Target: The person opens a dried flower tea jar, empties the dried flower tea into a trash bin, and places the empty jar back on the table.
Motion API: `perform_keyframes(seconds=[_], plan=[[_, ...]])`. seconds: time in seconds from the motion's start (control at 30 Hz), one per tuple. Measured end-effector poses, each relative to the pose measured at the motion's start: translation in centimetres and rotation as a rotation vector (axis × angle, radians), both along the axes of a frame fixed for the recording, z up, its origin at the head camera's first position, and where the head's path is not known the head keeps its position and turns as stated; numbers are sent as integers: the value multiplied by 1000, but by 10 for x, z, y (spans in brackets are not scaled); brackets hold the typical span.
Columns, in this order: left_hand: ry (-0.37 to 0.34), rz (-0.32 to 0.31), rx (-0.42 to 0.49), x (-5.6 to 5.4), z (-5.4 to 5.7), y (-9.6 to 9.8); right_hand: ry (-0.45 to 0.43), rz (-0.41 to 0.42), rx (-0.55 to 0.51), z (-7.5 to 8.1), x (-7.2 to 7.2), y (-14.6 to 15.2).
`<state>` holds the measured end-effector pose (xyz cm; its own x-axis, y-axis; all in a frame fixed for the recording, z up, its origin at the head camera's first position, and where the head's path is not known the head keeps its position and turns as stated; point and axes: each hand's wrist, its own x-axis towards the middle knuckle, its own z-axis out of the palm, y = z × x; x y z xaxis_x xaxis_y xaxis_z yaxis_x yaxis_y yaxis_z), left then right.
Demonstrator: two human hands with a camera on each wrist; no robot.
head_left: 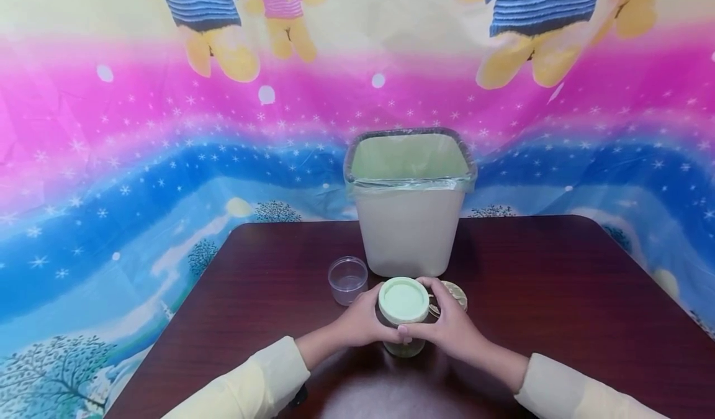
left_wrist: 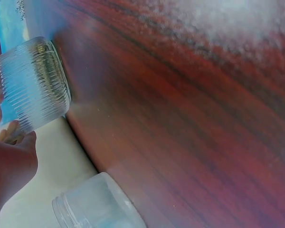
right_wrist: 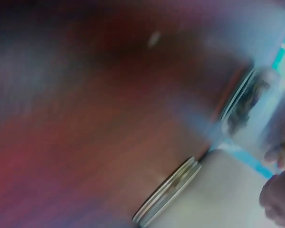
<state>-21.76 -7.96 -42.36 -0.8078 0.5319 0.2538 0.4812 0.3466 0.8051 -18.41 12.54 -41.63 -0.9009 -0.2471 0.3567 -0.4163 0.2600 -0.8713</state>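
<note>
A clear ribbed jar [left_wrist: 28, 90] with a pale green lid [head_left: 404, 299] stands upright near the middle of the table's front half. Some brownish contents show near its base in the left wrist view. My left hand [head_left: 360, 321] grips the jar from the left, just under the lid. From the right, my right hand [head_left: 457, 324] curls round the same upper part, and both thumbs meet at the front. Whether the jar's base touches the table cannot be told. The right wrist view is blurred, with the right hand [right_wrist: 280, 197] partly in frame.
Left of the jar stands an uncovered clear plastic container [head_left: 347, 282]. A round gold-coloured lid [head_left: 457, 295] lies behind my right hand. Close behind stands a pale waste bin [head_left: 410, 233] lined with a bag. The dark wooden table [head_left: 558, 295] meets a patterned cloth backdrop [head_left: 167, 158].
</note>
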Motion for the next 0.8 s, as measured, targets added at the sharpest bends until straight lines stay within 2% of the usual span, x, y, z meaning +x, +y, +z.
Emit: perform_keyframes(seconds=[0.3, 0.5, 0.6, 0.8], plan=[[-25, -29, -3, -1, 1, -1, 45, 260, 54, 5, -24, 18], [-12, -40, -2, -2, 2, 0, -32, 403, 49, 9, -35, 26], [-11, -47, 3, -2, 2, 0, -67, 440, 48, 10, -38, 28], [-18, -50, 5, -2, 2, -1, -23, 431, 37, 7, -37, 28]])
